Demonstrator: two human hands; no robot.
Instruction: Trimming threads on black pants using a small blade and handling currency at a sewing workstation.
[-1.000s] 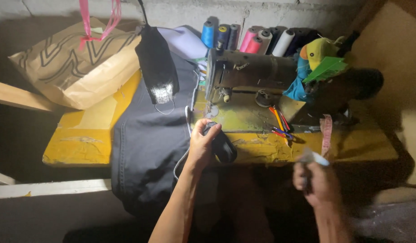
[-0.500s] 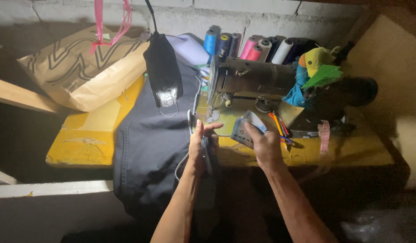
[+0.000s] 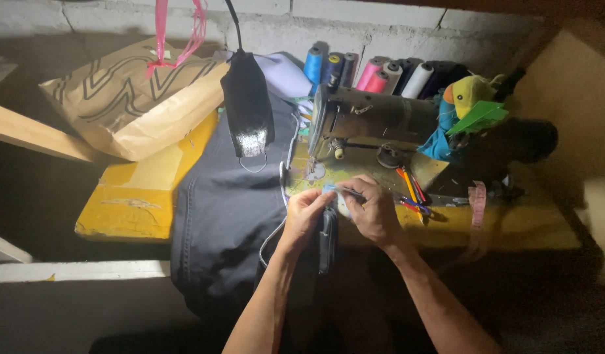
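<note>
Dark fabric strip (image 3: 326,239) hangs from between my two hands, just in front of the sewing machine (image 3: 371,128), dropping over the near edge of the yellow table (image 3: 142,203). My left hand (image 3: 307,213) has its fingers closed on the top of the strip, and my right hand (image 3: 374,213) is pressed up against it from the other side. My right fingers pinch a small light blue piece (image 3: 330,188) at the top of the strip; what it is, I cannot tell. A thin dark tool (image 3: 351,192) pokes out from that same pinch toward the machine bed.

To the left of my hands a big piece of dark cloth (image 3: 230,216) covers the table and spills off its front edge. A white cord (image 3: 276,229) runs along the cloth's right edge, close to my left wrist. Above the cloth hangs a black lamp (image 3: 248,108), lit at its lower end. Coloured pencils (image 3: 410,187) lie on the machine bed just right of my right hand, and a pink measuring tape (image 3: 476,200) dangles further right. Thread cones (image 3: 374,72) in blue, pink, white and dark shades line the wall behind the machine. A yellow and green plush toy (image 3: 469,98) sits at the machine's right end. A brown paper bag (image 3: 129,105) rests at the far left of the table, with a pink ribbon (image 3: 178,33) hanging over it.
</note>
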